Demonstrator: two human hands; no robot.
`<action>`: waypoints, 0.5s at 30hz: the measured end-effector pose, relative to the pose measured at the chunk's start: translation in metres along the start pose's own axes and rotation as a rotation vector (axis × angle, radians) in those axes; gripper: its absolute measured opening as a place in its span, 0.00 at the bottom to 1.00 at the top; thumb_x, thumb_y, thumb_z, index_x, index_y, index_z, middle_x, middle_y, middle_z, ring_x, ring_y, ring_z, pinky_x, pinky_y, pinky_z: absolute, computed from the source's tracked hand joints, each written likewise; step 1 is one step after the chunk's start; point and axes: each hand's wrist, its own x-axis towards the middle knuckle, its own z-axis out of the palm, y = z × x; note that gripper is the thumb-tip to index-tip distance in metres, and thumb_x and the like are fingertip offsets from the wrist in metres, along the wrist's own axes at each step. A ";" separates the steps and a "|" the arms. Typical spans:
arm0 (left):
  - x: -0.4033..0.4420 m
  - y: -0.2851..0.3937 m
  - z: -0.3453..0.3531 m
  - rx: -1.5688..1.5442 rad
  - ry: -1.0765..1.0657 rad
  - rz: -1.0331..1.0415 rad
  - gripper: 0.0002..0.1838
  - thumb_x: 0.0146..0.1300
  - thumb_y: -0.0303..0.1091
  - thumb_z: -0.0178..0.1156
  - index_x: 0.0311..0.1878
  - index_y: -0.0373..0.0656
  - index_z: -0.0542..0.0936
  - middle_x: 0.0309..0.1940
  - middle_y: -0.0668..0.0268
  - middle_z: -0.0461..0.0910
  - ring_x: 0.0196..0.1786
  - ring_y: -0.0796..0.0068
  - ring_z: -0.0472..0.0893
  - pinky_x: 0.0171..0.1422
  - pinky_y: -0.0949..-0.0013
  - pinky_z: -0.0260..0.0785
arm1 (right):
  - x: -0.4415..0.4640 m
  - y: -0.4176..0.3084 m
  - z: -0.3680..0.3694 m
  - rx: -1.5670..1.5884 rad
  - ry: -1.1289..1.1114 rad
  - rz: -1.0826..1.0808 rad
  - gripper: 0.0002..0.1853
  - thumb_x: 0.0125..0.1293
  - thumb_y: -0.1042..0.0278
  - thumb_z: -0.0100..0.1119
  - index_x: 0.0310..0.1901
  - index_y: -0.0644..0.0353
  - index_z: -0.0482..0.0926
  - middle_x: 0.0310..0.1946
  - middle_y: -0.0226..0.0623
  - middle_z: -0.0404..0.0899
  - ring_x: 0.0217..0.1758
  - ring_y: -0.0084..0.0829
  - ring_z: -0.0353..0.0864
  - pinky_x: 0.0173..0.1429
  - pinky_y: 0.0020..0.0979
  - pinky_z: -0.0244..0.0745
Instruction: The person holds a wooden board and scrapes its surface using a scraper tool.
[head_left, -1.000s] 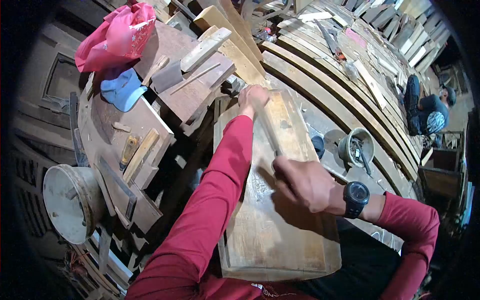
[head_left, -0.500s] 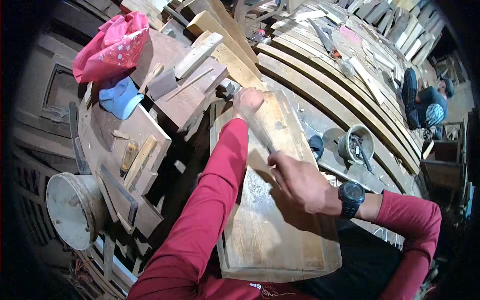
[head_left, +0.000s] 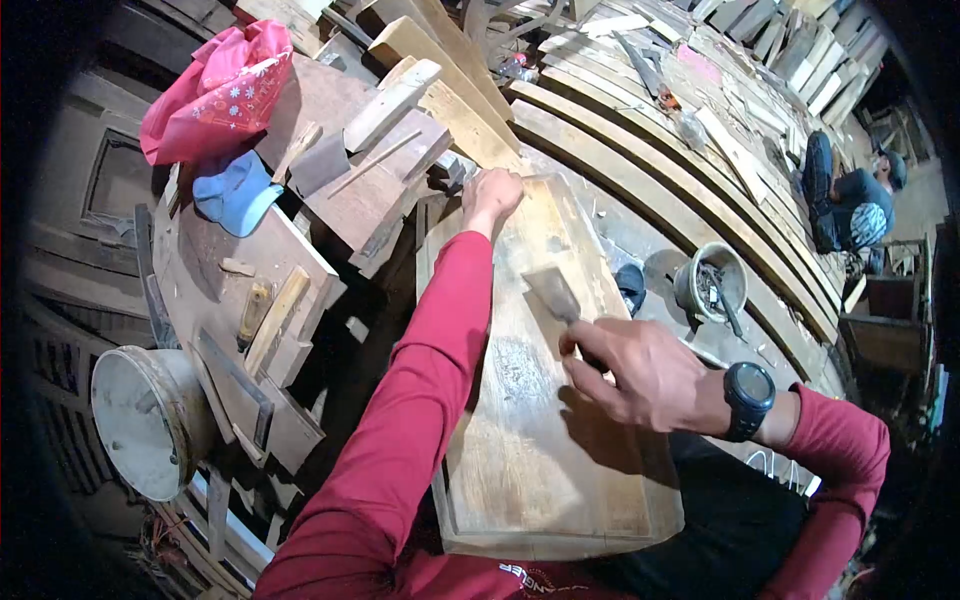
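Note:
A wooden panel (head_left: 560,490) with a pale patch and a rough grey spot lies lengthwise in front of me, its near end against my body. My left hand (head_left: 492,194) is closed at the panel's far left end, fingers curled over the edge. In my right hand (head_left: 648,378) is a putty knife (head_left: 553,291), its handle mostly hidden by my fingers. The wide blade points up and left, over the panel's middle, just beyond the grey spot. Whether the blade touches the wood I cannot tell.
To the left, a bench holds a blue cap (head_left: 236,193), a pink bag (head_left: 220,95) and a carpenter's square (head_left: 235,385). A white bucket (head_left: 140,425) stands below. On the right are a tool pail (head_left: 712,285), long planks (head_left: 650,180) and a seated person (head_left: 855,205).
The putty knife has come back from near my left hand, down and to the right, and its blade face now shows. My left hand stays on the panel's edge.

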 end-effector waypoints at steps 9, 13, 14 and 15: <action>0.051 -0.032 0.051 0.135 -0.014 0.101 0.26 0.67 0.48 0.46 0.53 0.43 0.86 0.58 0.46 0.81 0.64 0.45 0.79 0.71 0.49 0.68 | -0.034 -0.018 0.005 0.177 -0.309 0.011 0.20 0.69 0.65 0.52 0.58 0.67 0.71 0.38 0.55 0.81 0.39 0.58 0.84 0.46 0.52 0.80; 0.014 -0.005 0.008 0.048 -0.054 0.012 0.26 0.67 0.48 0.47 0.55 0.43 0.86 0.61 0.48 0.80 0.65 0.44 0.78 0.71 0.50 0.67 | -0.037 -0.008 0.012 0.156 -0.277 -0.037 0.16 0.70 0.65 0.52 0.54 0.64 0.72 0.35 0.51 0.81 0.37 0.57 0.84 0.43 0.52 0.79; 0.013 -0.004 0.006 0.057 -0.079 0.011 0.26 0.67 0.47 0.48 0.56 0.42 0.86 0.61 0.48 0.80 0.66 0.44 0.78 0.71 0.51 0.68 | -0.037 -0.007 0.012 0.141 -0.281 -0.036 0.15 0.70 0.64 0.52 0.53 0.64 0.72 0.34 0.51 0.81 0.37 0.56 0.84 0.43 0.52 0.79; 0.017 -0.007 0.012 0.018 -0.034 -0.008 0.25 0.66 0.47 0.49 0.54 0.42 0.86 0.60 0.47 0.81 0.65 0.44 0.78 0.70 0.51 0.69 | -0.036 -0.007 0.010 0.129 -0.286 -0.035 0.15 0.71 0.64 0.52 0.52 0.64 0.71 0.34 0.51 0.81 0.37 0.56 0.84 0.42 0.52 0.79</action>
